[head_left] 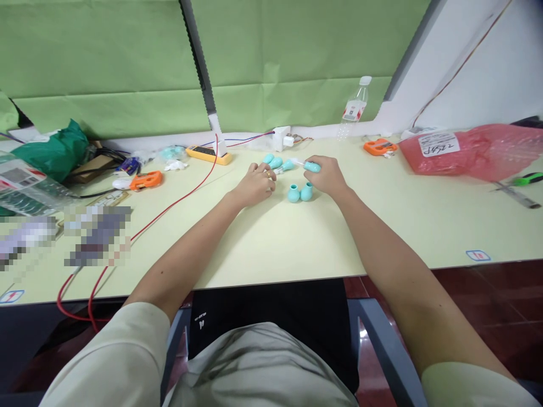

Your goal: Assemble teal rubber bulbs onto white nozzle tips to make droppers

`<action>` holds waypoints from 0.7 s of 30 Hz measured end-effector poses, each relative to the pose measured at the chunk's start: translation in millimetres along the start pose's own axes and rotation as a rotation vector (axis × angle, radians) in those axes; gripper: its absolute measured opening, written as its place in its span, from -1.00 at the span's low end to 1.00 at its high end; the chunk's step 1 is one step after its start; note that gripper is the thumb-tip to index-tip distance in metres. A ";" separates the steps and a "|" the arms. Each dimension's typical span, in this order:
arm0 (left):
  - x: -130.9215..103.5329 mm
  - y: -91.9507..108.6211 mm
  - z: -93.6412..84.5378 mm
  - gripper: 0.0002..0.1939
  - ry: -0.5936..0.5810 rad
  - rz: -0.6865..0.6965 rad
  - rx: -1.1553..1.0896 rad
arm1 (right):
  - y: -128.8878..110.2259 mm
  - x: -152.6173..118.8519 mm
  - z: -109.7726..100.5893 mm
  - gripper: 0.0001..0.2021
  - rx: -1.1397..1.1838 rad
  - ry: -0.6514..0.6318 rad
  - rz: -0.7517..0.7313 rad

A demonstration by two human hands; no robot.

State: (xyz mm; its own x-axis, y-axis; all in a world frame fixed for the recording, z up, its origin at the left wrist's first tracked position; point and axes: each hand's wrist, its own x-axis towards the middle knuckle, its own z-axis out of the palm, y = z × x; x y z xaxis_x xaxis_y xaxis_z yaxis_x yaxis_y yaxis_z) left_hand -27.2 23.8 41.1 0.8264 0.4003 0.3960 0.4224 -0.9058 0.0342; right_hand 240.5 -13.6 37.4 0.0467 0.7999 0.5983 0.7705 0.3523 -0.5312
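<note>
Two turquoise bulb-shaped pieces (293, 193) with open necks stand side by side on the pale table, between my hands and a little nearer to me. My right hand (326, 174) is closed on a turquoise piece (313, 167) with a whitish tip pointing left. Over the table on the left, my left hand (256, 185) has its fingers curled beside a turquoise piece with a clear end (288, 165); whether it grips anything is hidden. More turquoise pieces (275, 162) lie just behind its fingers.
A yellow meter (208, 155) and white plug adapter (281, 138) sit at the back. Orange tools (146, 180) and a green bag (55, 150) lie left. To the right are a bottle (354, 107), an orange tool (380, 147) and a red bag (470, 151). A red cable (173, 202) crosses the left side.
</note>
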 end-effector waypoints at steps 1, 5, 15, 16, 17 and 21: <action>0.2 0.4 0.5 -0.77 0.006 -0.003 -0.003 | 0.1 0.1 0.0 -0.75 -0.004 0.000 0.000; 0.9 2.2 2.6 -0.74 -0.003 -0.010 0.000 | -0.9 -0.1 -0.4 -0.75 -0.002 -0.002 -0.002; -5.1 -4.7 -8.5 -0.63 -0.033 -0.031 0.021 | -2.4 -0.5 -1.5 -0.76 0.007 -0.001 -0.010; -6.0 -5.6 -9.3 -0.62 -0.030 -0.031 0.028 | -2.6 -0.5 -1.6 -0.76 0.008 -0.001 -0.008; -6.8 -6.1 -9.6 -0.63 -0.029 -0.029 0.033 | -2.7 -0.4 -1.8 -0.76 0.007 -0.003 -0.006; -6.9 -2.9 -6.3 -0.69 -0.019 -0.021 0.038 | -2.9 -0.3 -2.0 -0.77 0.000 -0.014 -0.012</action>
State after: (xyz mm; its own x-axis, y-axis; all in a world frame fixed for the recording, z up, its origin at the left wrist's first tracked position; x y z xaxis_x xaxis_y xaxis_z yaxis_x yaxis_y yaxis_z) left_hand -36.5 22.8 44.1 0.8240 0.4219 0.3783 0.4532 -0.8914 0.0071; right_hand 239.5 -15.8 40.0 0.0285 0.8023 0.5962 0.7710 0.3620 -0.5240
